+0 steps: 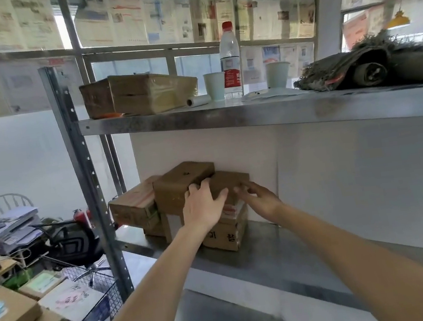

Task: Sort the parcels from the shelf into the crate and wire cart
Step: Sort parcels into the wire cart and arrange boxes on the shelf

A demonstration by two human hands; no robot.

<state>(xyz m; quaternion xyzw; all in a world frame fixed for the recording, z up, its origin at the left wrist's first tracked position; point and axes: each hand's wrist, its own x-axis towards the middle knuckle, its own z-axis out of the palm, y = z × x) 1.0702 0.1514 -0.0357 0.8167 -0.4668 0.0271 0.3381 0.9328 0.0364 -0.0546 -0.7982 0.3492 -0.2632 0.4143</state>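
Observation:
Several brown cardboard parcels are stacked on the middle metal shelf [286,256]. A small brown parcel [231,182] sits on top of a printed box [229,235]. My left hand [202,206] lies on that small parcel's left front with fingers spread. My right hand [260,198] touches its right side with its fingers bent. A taller brown parcel [180,181] stands just left of it, and a red-striped box [133,205] further left. The wire cart [98,293] at lower left holds several parcels [6,317].
The top shelf [252,112] carries a taped brown parcel [141,92], a water bottle [229,59], two paper cups, a tape roll and a dark bundle [382,65]. A steel upright [85,178] stands left. A black chair [72,242] and a cluttered desk lie beyond.

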